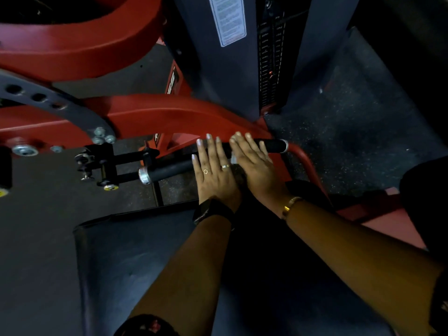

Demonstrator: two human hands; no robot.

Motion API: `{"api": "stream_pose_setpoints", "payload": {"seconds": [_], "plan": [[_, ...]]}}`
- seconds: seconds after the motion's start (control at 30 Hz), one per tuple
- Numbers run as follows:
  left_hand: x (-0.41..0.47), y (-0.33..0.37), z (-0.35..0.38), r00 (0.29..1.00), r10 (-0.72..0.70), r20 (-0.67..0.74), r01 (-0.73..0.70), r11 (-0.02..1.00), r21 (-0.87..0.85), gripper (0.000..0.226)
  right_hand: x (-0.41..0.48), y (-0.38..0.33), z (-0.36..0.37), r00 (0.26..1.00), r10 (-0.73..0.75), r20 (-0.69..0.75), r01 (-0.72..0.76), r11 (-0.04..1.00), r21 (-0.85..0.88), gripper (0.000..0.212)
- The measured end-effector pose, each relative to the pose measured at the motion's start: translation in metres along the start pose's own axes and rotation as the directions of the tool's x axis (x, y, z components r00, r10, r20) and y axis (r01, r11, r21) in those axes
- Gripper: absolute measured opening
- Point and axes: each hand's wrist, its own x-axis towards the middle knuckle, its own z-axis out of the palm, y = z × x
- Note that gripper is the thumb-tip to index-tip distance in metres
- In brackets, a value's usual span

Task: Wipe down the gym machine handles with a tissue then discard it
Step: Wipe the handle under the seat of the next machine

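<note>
A black padded handle bar (169, 169) with silver end caps runs from lower left to upper right across the red machine frame (169, 112). My left hand (214, 173) lies flat on the bar's middle with straight fingers. Beside it my right hand (254, 161) also lies flat over the bar, fingers straight. A small white bit shows between the two hands, perhaps the tissue (233, 158); most of it is hidden under the palms.
The dark weight stack tower (242, 69) with a white label stands behind the bar. A black seat pad (145, 251) lies below my arms. An adjustment pin assembly (101, 166) sits left of the bar. Speckled rubber floor (351, 132) is to the right.
</note>
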Motion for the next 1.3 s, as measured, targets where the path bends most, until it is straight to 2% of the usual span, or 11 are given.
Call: {"api": "stream_pose_setpoints", "payload": {"seconds": [0.1, 0.17, 0.23, 0.3, 0.4, 0.6, 0.7, 0.8, 1.0, 1.2, 1.3], "plan": [[0.003, 0.001, -0.005, 0.999, -0.009, 0.042, 0.009, 1.0, 0.019, 0.091, 0.006, 0.021, -0.009, 0.968, 0.25, -0.029, -0.247, 0.966, 0.075, 0.065], [0.003, 0.001, -0.006, 0.998, -0.003, 0.057, 0.002, 1.0, 0.026, 0.094, 0.022, 0.021, -0.013, 0.916, 0.389, 0.1, -0.399, 0.91, 0.113, 0.069], [0.002, 0.001, -0.005, 0.998, 0.003, 0.06, -0.005, 0.999, 0.039, 0.097, 0.031, 0.009, -0.014, 0.935, 0.342, 0.094, -0.351, 0.929, 0.114, 0.066], [0.002, 0.0, -0.004, 0.998, -0.001, 0.056, -0.003, 0.998, 0.065, 0.099, 0.024, -0.001, -0.01, 0.986, 0.165, 0.0, -0.164, 0.982, 0.094, 0.063], [0.002, -0.001, -0.006, 0.998, 0.05, 0.026, -0.05, 0.999, 0.018, 0.081, -0.004, 0.007, -0.013, 0.999, 0.02, 0.045, -0.022, 0.999, 0.048, 0.063], [0.002, 0.001, -0.009, 0.985, 0.165, 0.045, -0.166, 0.986, 0.033, 0.082, 0.02, 0.034, -0.016, 0.902, 0.39, 0.183, -0.414, 0.903, 0.115, 0.07], [0.002, -0.001, -0.003, 0.984, 0.167, 0.062, -0.173, 0.979, 0.107, 0.081, 0.024, 0.003, -0.015, 0.977, 0.194, 0.084, -0.207, 0.959, 0.195, 0.06], [0.002, -0.001, -0.002, 0.989, 0.143, 0.04, -0.148, 0.976, 0.162, 0.079, 0.0, -0.006, -0.019, 0.992, 0.036, 0.12, -0.06, 0.978, 0.199, 0.062], [0.003, 0.002, -0.007, 0.988, 0.154, 0.034, -0.156, 0.983, 0.093, 0.091, 0.01, 0.036, -0.02, 0.895, 0.408, 0.179, -0.437, 0.883, 0.172, 0.074], [0.004, -0.002, -0.007, 0.989, 0.141, 0.034, -0.142, 0.989, 0.027, 0.095, 0.004, 0.018, -0.011, 0.993, 0.113, 0.044, -0.119, 0.976, 0.183, 0.07], [0.007, 0.015, -0.011, 0.998, 0.028, 0.056, -0.021, 0.99, -0.137, 0.092, -0.008, 0.037, -0.022, 0.976, 0.191, 0.104, -0.204, 0.97, 0.131, 0.071]]}}
